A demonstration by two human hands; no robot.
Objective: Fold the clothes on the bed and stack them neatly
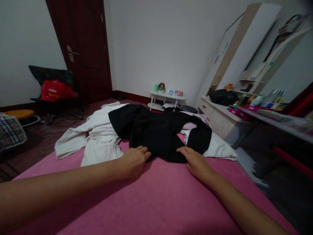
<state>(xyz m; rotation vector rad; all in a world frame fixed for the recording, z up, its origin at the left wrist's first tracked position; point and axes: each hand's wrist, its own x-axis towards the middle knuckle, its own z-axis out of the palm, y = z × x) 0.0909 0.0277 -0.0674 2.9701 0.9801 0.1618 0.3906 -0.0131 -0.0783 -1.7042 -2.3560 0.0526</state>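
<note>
Where the pink sheet reaches its far part, one black garment, rumpled, lies spread across it. Left hand: fingers curled, gripping the garment's near edge. Right hand: thumb and fingers pinching the same edge. White garment: left, crumpled, partly beneath the black. White cloth: right, partly covered. Red bag: on the chair.
</note>
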